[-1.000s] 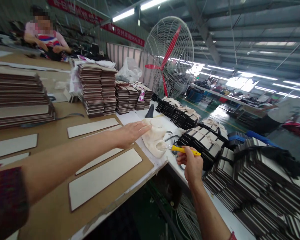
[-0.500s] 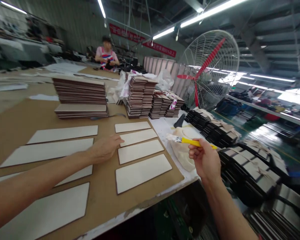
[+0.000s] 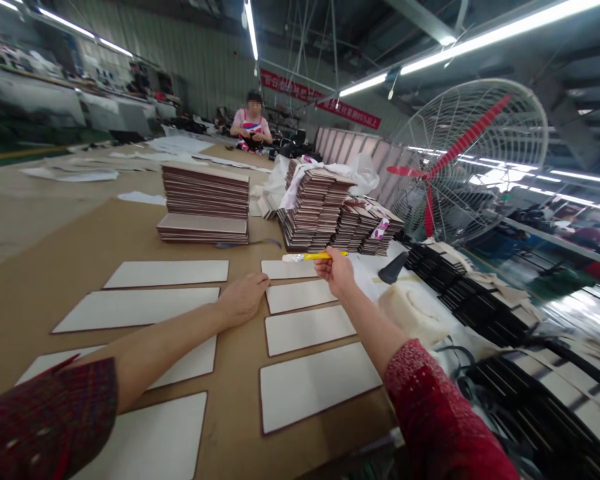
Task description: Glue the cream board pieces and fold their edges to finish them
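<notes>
My right hand (image 3: 336, 272) is closed on a brush (image 3: 316, 255) with a yellow handle and pale, coated-looking bristles pointing left. The brush is above the farthest white panel (image 3: 286, 269) of the right-hand column; whether the bristles touch it I cannot tell. With fingers bent together, my left hand (image 3: 245, 299) pinches the left end of the second white panel (image 3: 297, 297). Nearer me in that column lie two more white panels with dark edges. Under my left forearm, the left-hand column holds several longer white panels (image 3: 166, 273), partly hidden by the arm and sleeve.
Brown board (image 3: 235, 427) covers the table. Tall panel stacks (image 3: 205, 197) stand behind, with more stacks (image 3: 317, 207) near plastic bags. A pale, rounded container (image 3: 414, 313) sits right, near bundled black pieces (image 3: 460, 287) and a large fan (image 3: 467, 160). Another person (image 3: 251, 123) works farther back.
My right hand has carried the brush left, from beside the pale container to over the right-hand column. My left hand stays at the second panel's left end. The view has shifted left.
</notes>
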Demonstrator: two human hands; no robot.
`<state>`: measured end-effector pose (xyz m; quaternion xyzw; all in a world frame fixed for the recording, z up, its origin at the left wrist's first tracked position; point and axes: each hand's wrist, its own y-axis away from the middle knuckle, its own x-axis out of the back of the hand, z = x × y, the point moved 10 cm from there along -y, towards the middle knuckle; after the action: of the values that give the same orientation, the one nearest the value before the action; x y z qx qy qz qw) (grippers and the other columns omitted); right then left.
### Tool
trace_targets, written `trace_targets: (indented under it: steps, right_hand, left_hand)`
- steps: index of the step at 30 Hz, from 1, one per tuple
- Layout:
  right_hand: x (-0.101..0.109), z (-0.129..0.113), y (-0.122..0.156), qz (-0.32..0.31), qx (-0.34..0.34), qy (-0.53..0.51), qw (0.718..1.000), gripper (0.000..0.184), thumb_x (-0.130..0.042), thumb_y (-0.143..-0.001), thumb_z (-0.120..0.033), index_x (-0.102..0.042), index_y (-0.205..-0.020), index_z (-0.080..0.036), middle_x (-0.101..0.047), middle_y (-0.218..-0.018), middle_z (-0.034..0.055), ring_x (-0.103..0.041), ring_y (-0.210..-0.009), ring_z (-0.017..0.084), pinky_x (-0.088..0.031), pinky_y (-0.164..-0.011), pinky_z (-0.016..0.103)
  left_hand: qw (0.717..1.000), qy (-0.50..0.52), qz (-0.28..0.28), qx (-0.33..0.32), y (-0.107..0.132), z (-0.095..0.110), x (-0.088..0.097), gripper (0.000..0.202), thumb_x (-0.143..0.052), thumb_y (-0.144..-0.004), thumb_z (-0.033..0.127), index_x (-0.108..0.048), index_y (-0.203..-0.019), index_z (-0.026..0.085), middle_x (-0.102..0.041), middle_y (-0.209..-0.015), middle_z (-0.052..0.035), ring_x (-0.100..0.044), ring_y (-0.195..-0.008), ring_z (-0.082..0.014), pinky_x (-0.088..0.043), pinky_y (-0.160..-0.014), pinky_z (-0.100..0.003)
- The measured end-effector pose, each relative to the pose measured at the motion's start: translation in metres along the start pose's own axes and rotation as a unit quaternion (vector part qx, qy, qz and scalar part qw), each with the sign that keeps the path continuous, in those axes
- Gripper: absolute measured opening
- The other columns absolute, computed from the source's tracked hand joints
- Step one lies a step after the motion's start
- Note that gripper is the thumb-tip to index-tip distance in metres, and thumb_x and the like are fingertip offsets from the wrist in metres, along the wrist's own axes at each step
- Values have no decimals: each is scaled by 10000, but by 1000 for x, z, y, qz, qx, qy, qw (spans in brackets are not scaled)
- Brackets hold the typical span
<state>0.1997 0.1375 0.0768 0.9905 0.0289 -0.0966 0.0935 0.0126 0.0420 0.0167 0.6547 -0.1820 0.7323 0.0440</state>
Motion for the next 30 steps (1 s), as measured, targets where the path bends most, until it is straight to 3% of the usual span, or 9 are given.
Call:
trace_targets:
  steps: [5, 9, 13, 25, 30]
  right_hand:
    - [-30, 33, -30, -20, -46, 37, 998, 319, -560, -1058, -403, -672, -923, -136, -670, -687, -17, -596, -485, 89, -493, -452, 195]
    - [-43, 49, -46, -23, -60, 59, 996, 273, -622, -1032, -408, -664, -1065, -141, -681, -899, 13, -639, -652, 112, -557, -575, 246]
    - [-50, 58, -55, -32, -65, 76, 994, 257, -637, -1025, -385, -657, -1114, -145, -683, -968, 30, -658, -719, 130, -578, -617, 268]
    - [-47, 69, -72, -24, -81, 117, 990, 338, -655, -1009, -381, -628, -1272, -169, -658, -1240, 93, -683, -1020, 231, -601, -859, 429]
    - [-34, 64, -82, -10, -79, 139, 987, 336, -657, -1008, -375, -628, -1272, -169, -658, -1238, 93, -684, -1015, 229, -603, -853, 425]
  left_hand:
    - [1000, 3, 17, 18, 2, -2, 0, 477, -434, -885, 59, -658, -1295, 157, -639, -1352, -155, -598, -1227, -282, -473, -1120, -427]
    - [999, 10, 25, 24, 3, -2, 0, 444, -425, -899, 68, -663, -1269, 125, -642, -1339, -155, -600, -1205, -272, -469, -1120, -396]
    - [999, 17, 31, 31, 4, -3, 1, 441, -432, -893, 56, -667, -1257, 139, -648, -1331, -142, -604, -1191, -261, -478, -1102, -389]
    - [999, 23, 35, 25, 2, -4, -7, 425, -465, -872, 50, -669, -1243, 83, -649, -1316, -166, -579, -1221, -261, -448, -1102, -374]
    - [998, 18, 45, 26, 3, -4, -5, 416, -459, -876, 43, -680, -1225, 87, -653, -1305, -156, -594, -1173, -256, -453, -1081, -363]
